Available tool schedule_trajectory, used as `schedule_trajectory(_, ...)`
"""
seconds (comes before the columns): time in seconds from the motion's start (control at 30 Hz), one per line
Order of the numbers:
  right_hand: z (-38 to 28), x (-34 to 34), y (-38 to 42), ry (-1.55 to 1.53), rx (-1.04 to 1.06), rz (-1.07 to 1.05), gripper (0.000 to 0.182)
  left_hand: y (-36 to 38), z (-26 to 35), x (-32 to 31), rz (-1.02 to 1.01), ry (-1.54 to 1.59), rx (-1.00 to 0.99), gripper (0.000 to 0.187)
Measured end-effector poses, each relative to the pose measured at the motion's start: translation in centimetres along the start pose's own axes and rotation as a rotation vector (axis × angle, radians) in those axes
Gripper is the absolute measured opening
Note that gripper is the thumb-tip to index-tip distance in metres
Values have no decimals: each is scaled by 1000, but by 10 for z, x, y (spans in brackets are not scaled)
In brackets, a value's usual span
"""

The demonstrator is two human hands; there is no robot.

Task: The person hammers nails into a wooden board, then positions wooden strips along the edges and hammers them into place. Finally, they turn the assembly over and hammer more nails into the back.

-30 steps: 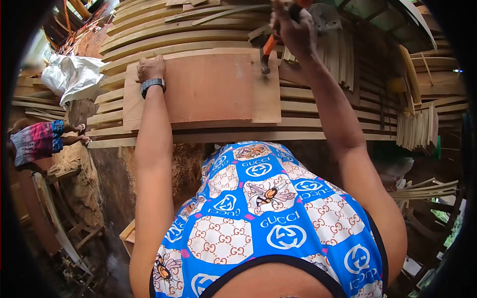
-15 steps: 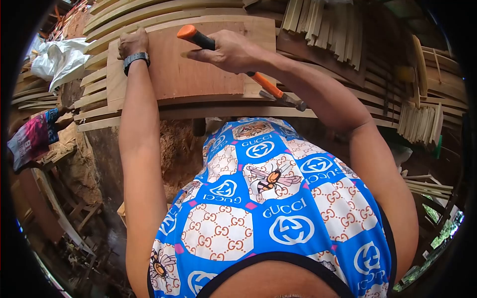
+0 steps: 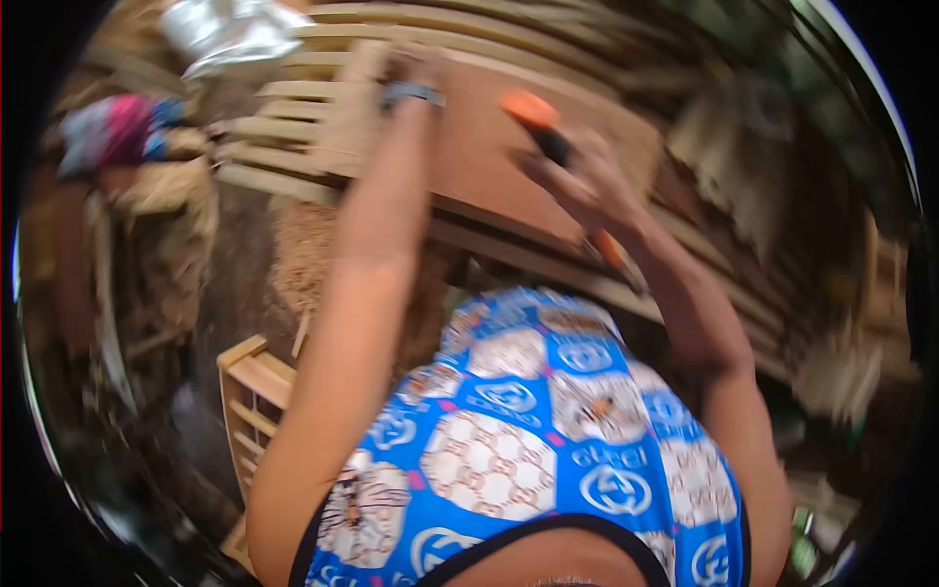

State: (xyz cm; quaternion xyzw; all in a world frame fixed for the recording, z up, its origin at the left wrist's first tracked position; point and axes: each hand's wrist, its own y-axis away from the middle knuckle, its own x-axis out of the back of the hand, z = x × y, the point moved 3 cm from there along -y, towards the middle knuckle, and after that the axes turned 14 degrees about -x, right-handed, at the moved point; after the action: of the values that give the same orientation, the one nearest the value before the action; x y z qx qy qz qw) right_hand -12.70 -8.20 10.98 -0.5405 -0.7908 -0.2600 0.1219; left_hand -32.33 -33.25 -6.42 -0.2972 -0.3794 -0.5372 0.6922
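Note:
A hammer (image 3: 529, 109) with an orange and black handle is in my right hand (image 3: 592, 176), fingers closed around the grip. Its orange butt points up and left, while its lower end shows blurred beyond my wrist. Beneath both hands lies a flat brown wooden panel (image 3: 479, 166) on long wooden slats (image 3: 284, 127). My left hand (image 3: 416, 67), below a dark wristwatch (image 3: 413, 93), rests curled at the panel's upper left, by a paler strip of wood (image 3: 352, 127). Blur hides whether those fingers hold anything.
A shiny white sack (image 3: 230, 34) lies at upper left. Below it is a person in a pink and blue shirt (image 3: 127, 132). Wood shavings (image 3: 303, 254) cover the ground beside the bench. A slatted wooden frame (image 3: 256, 372) stands at lower left, and bundled wood strips (image 3: 724, 157) lie at right.
The view has swung, so the bench and hands appear farther right and tilted, with strong blur. The hammer is still in my right hand; my left hand remains on the panel's left end.

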Motion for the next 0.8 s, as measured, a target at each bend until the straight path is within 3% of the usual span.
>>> schedule_trajectory(0.03,1,-1,1,34,39,-18,33,11,0,3,-27,13,9,62)
schedule_trajectory(0.07,15,-7,5,-157,-169,-37,24,19,5,4,-44,38,26,65)
schedule_trajectory(0.13,19,-5,6,-288,-100,-76,32,7,8,-2,-29,168,98,71)
schedule_trajectory(0.2,19,-6,3,-303,-113,-121,39,33,24,38,94,128,31,57)
schedule_trajectory(0.33,18,-16,-3,-192,-217,-113,42,32,27,24,350,20,-41,36)
schedule_trajectory(0.47,12,-24,-4,-119,-288,-138,45,30,27,29,286,38,-18,37)
schedule_trajectory(0.67,12,-24,-9,-58,-219,-112,46,32,31,34,252,17,-1,35)
schedule_trajectory(0.8,14,-22,-13,-165,-304,-123,45,31,30,34,247,28,-6,34)
